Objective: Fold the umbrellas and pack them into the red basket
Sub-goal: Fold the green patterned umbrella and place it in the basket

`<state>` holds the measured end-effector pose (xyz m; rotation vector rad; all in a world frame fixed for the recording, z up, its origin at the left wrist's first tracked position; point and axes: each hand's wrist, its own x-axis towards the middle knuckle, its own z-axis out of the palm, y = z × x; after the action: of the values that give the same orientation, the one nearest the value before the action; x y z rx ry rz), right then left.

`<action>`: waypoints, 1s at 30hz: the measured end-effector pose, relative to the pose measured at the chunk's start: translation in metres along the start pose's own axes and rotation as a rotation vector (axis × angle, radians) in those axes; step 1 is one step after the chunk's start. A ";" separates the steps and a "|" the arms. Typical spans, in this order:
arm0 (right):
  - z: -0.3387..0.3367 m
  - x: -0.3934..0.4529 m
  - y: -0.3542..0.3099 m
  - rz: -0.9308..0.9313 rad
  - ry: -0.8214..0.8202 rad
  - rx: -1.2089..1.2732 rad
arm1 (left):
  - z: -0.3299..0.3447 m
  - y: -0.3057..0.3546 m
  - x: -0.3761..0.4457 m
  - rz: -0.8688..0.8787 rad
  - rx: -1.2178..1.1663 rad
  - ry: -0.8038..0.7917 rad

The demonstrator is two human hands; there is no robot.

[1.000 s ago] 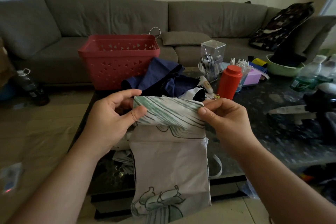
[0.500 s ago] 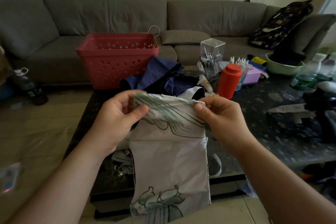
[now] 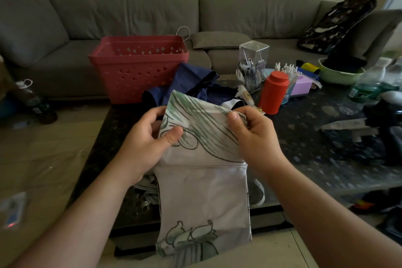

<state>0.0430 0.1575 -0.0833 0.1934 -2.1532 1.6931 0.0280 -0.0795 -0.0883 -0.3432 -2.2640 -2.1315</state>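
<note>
A white umbrella (image 3: 202, 189) with green line drawings hangs in front of me over the dark table's near edge. My left hand (image 3: 145, 141) pinches its upper left fold, thumb on the cloth. My right hand (image 3: 254, 135) pinches the upper right corner. The top part is folded over toward me. A dark blue umbrella (image 3: 191, 85) lies crumpled on the table behind it. The red basket (image 3: 134, 72) with triangle holes stands at the table's far left, and I see nothing inside it from here.
A red canister (image 3: 274, 93), a clear pen holder (image 3: 252, 65), small bottles, a purple box and a green bowl (image 3: 339, 74) crowd the table's (image 3: 304, 148) far right. Water bottles stand at the right edge. A grey sofa (image 3: 130, 15) runs behind. A bottle (image 3: 37, 102) stands on the floor, left.
The folded top of the white umbrella has opened out and lifted toward the blue one. Both hands keep their pinch on the cloth and have shifted slightly.
</note>
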 end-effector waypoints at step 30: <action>-0.032 0.024 0.042 0.542 -0.052 -0.295 | -0.003 -0.049 0.040 -0.227 0.421 0.175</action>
<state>0.0135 0.2024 -0.1057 -0.4738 -2.6226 1.6011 -0.0201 -0.0787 -0.1301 0.1101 -2.6562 -1.6148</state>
